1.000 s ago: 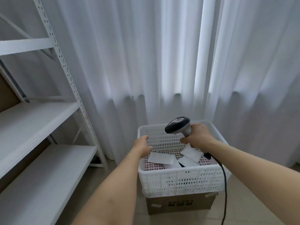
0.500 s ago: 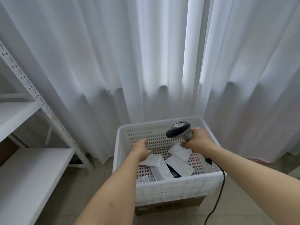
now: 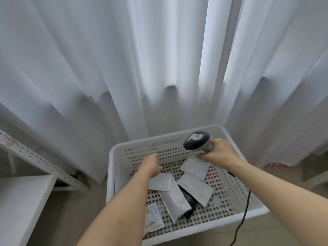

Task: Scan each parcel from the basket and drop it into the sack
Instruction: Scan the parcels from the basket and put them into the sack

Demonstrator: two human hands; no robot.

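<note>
Right now, from my head view, my left hand (image 3: 152, 165) reaches into the basket (image 3: 179, 140), fingers loosely curled and holding nothing, just above the nearest white parcel (image 3: 160, 181), which lies flat towards the basket's left wall, its long axis running crosswise under my wrist. My right hand (image 3: 219, 152) grips the scanner (image 3: 197, 140) near the far right corner, farther from that parcel; the sack is out of sight.

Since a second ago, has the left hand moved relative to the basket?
Yes. The left hand has gone from the basket's left rim inward, over the parcels.
</note>
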